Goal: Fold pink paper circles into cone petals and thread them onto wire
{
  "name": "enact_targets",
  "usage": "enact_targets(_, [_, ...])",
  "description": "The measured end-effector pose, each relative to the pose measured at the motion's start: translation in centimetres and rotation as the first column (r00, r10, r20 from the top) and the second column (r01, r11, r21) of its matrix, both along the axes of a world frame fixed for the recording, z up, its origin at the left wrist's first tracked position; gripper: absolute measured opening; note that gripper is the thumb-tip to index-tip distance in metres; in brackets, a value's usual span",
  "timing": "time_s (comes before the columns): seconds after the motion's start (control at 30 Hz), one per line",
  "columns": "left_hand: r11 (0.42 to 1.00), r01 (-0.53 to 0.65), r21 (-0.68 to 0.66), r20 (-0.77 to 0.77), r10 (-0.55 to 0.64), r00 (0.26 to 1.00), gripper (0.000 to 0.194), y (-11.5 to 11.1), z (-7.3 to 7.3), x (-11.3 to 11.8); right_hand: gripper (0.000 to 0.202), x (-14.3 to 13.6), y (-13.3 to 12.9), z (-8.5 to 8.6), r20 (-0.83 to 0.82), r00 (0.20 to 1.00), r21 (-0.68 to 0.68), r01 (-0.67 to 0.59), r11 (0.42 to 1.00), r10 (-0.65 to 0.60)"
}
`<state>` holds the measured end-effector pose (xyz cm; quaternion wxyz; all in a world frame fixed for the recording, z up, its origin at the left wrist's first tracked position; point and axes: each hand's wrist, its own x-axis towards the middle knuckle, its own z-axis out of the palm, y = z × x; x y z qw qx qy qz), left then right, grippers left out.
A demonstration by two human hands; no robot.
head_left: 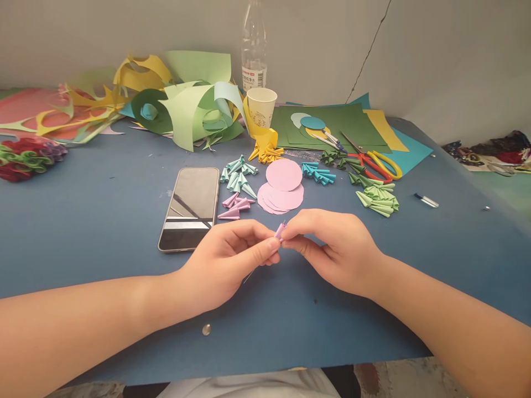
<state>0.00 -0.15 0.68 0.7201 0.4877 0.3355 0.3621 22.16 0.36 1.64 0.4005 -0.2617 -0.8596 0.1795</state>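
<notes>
Between my two hands is a small pink paper cone [280, 231]. My left hand [238, 254] pinches it between thumb and fingers, and my right hand [332, 246] pinches its other side. A thin wire or needle [248, 276] pokes out below my left fingers; most of it is hidden. Just beyond my hands lie several pink paper circles [284, 196], partly stacked. Left of them sit pink cones [235, 207] and pale blue cones [238, 176]. A phone [188, 207] lies face up beside my left hand.
Behind are yellow cones [265, 150], blue cones [318, 173], light green cones [378, 200], scissors [379, 166], a paper cup [261, 108] and a plastic bottle [254, 50]. Paper scraps [191, 110] heap at back left, green sheets [332, 124] at back right. A cap-like piece [426, 200] lies right.
</notes>
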Motion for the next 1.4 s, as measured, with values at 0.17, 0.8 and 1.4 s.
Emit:
enact_targets(0.17, [1.0, 0.01, 0.008, -0.02, -0.01, 1.0, 0.01, -0.05, 0.04, -0.04, 0.015, 0.02, -0.05, -0.04, 0.04, 0.999, 0.019, 0.021, 1.0, -0.022])
enact_targets(0.8, [1.0, 0.01, -0.029, -0.078, -0.012, 0.997, 0.016, -0.02, 0.16, -0.01, 0.01, -0.09, -0.22, 0.16, 0.123, 0.991, 0.005, 0.059, 0.998, -0.059])
enact_targets(1.4, [0.999, 0.02, 0.038, -0.095, -0.016, 0.995, 0.02, 0.21, 0.17, 0.0, 0.01, -0.18, -0.4, -0.04, 0.102, 0.99, -0.017, 0.098, 0.995, -0.095])
